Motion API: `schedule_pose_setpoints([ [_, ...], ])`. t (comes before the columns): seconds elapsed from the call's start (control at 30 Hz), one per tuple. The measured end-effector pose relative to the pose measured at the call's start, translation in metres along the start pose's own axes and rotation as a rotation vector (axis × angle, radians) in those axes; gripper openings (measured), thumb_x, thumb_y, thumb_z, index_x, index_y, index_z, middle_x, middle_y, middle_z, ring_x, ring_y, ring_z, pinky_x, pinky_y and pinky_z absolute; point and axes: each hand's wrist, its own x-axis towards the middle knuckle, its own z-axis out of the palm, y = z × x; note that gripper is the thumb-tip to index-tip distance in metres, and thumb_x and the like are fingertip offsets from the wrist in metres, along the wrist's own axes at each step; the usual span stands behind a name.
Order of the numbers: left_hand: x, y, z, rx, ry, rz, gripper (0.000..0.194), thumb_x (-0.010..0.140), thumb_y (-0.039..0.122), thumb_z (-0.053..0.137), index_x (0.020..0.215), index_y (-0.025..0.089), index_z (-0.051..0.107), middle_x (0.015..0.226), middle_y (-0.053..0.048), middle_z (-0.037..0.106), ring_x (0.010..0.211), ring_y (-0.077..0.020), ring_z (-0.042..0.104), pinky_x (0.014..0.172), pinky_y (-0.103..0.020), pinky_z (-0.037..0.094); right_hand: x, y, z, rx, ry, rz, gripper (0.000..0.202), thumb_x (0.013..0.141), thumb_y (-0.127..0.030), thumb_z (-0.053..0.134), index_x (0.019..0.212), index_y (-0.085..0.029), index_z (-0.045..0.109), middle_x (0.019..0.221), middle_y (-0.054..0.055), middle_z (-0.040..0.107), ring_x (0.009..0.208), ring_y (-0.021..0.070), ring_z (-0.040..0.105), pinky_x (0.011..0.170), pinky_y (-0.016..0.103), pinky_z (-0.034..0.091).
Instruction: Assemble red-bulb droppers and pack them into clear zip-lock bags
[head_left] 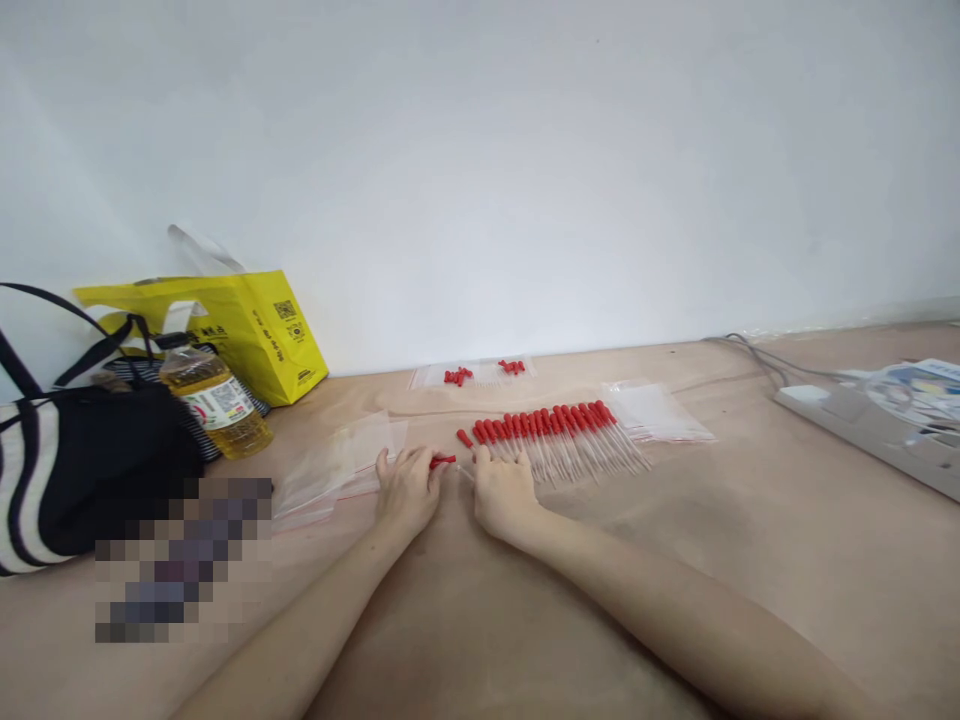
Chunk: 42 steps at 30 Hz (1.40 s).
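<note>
My left hand [409,487] is closed around a red rubber dropper bulb [444,461], whose end points to the right. Facing it, my right hand [505,493] pinches a thin clear dropper tube [466,474]; the tube's tip shows just short of the bulb, and the rest is hidden by my fingers. Just beyond my right hand lies a slanting row of droppers [555,422], red bulbs away from me and clear stems toward me. One red-bulbed piece [464,438] lies at the row's left end.
Clear zip bags lie left [334,470] and right [660,413] of the row. Loose red bulbs [458,377] rest on clear plastic by the wall. A yellow bag [262,340], an oil bottle [221,405] and a black bag [124,465] stand left. A power strip [832,415] lies right.
</note>
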Motion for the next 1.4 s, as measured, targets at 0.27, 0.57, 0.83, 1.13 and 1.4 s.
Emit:
schedule_pose_setpoints([
  [0.27,-0.001,0.01,-0.004,-0.006,0.123,0.236,0.021,0.084,0.018,0.038,0.097,0.023,0.055,0.097,-0.006,0.067,0.1,-0.0228,0.056,0.098,-0.059,0.003,-0.012,0.033,-0.014,-0.096,0.098,-0.089,0.021,0.074,-0.007,0.044,0.087,-0.015,0.059,0.089,0.012,0.06,0.087,0.0243,0.05,0.07,0.034,0.028],
  [0.57,-0.017,0.052,-0.006,-0.154,0.023,0.385,0.024,0.084,0.015,0.036,0.094,0.02,0.058,0.102,-0.008,0.065,0.11,-0.0228,0.05,0.099,-0.06,0.003,-0.035,0.103,0.002,-0.04,0.428,-0.42,0.033,0.074,-0.003,0.039,0.097,-0.018,0.057,0.087,0.005,0.057,0.08,0.0147,0.05,0.091,0.042,0.02],
  [0.83,-0.017,0.051,-0.003,-0.195,0.004,0.398,0.025,0.086,0.016,0.034,0.096,0.02,0.056,0.103,-0.008,0.064,0.111,-0.0231,0.049,0.1,-0.059,0.007,-0.037,0.097,0.011,0.008,0.428,-0.46,0.028,0.075,-0.011,0.044,0.097,-0.02,0.059,0.078,0.002,0.06,0.07,0.0131,0.051,0.092,0.043,0.017],
  [1.13,-0.017,0.054,-0.004,-0.282,0.041,0.322,0.016,0.085,0.019,0.039,0.086,0.021,0.056,0.089,-0.001,0.068,0.099,-0.019,0.056,0.102,-0.052,0.007,-0.038,0.095,0.011,0.106,0.425,-0.508,0.03,0.075,-0.009,0.044,0.098,-0.02,0.059,0.077,0.002,0.061,0.069,0.0119,0.052,0.089,0.039,0.019],
  [1.4,-0.017,0.055,-0.006,-0.326,0.171,0.39,0.015,0.084,0.017,0.042,0.081,0.02,0.056,0.08,0.002,0.069,0.087,-0.0156,0.062,0.103,-0.046,0.005,-0.039,0.094,0.007,0.139,0.511,-0.606,0.033,0.072,-0.006,0.042,0.096,-0.018,0.061,0.071,0.0,0.061,0.063,0.0106,0.051,0.083,0.037,0.021],
])
